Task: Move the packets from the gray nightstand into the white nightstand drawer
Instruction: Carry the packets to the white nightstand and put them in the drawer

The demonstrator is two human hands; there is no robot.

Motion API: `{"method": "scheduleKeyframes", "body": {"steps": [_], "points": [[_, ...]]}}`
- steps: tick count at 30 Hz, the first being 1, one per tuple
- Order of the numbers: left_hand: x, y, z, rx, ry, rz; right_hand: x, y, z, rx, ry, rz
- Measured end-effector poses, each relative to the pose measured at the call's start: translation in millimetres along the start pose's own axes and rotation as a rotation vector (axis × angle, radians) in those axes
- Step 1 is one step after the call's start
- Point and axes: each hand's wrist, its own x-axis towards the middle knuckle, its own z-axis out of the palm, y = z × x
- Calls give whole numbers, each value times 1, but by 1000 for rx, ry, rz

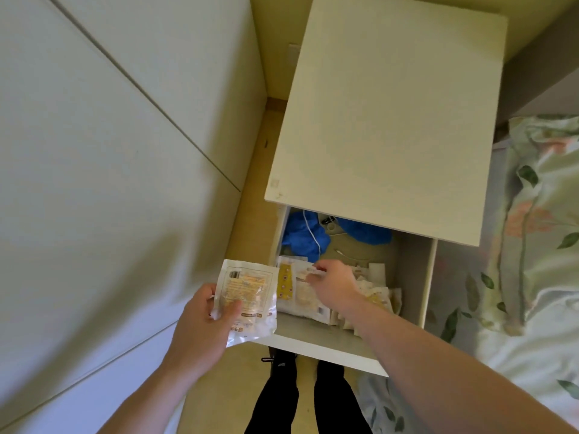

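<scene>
Now left hand grips 1 packet, right hand pinches another packet over open drawer

**Both hands at the drawer**

Left hand grips a packet at the drawer's front-left corner, thumb on top. Right hand reaches inside the drawer, fingers curled, pinching a packet there; both forearms bare.

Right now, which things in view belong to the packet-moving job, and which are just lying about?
Part of the job:
- packet gripped in the left hand
- right hand over the packets in the drawer
- open white drawer

Just lying about:
- blue cloth at the drawer's back
- white cord
- floral bedding
</scene>
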Motion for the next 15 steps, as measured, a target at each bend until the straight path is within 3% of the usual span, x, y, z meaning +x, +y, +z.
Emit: {"method": "scheduleKeyframes", "body": {"steps": [9, 12, 15], "points": [[0, -10, 1, -74, -30, -43, 12, 5, 43, -76, -83, 47], [-4, -2, 2, -98, -52, -50, 0, 15, 26, 90, -107, 79], [-6, 11, 10, -166, -70, -61, -21, 17, 6, 407, -225, 123]]}}
